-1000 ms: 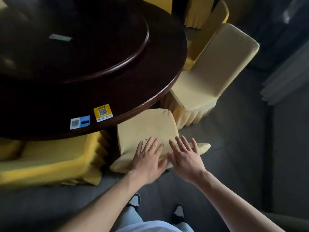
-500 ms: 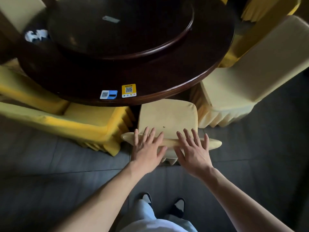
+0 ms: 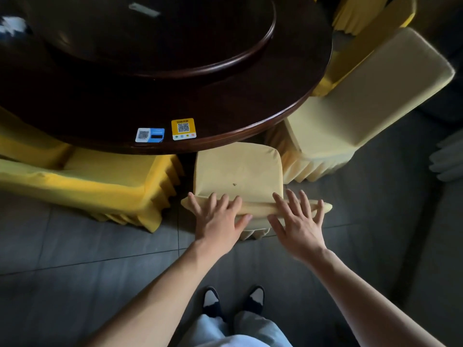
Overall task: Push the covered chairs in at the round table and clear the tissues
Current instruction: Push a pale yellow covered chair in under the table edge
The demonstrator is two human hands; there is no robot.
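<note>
A pale yellow covered chair [image 3: 238, 169] stands in front of me, its seat partly under the dark round table [image 3: 225, 106]. My left hand [image 3: 218, 219] and my right hand [image 3: 298, 221] lie flat, fingers spread, on the top of its backrest, holding nothing. White crumpled tissues [image 3: 11, 25] lie on the table's far left edge, blurred.
A bright yellow covered chair [image 3: 95, 179] sits to the left and a pale one [image 3: 350, 113] to the right, turned at an angle. A lazy Susan [image 3: 162, 33] tops the table. Two QR stickers [image 3: 166, 131] sit near its front edge. Grey tiled floor lies behind me.
The chair has slid further under the table with both hands pressing on its backrest. My view has swung left, bringing the tissues and left chair into sight.
</note>
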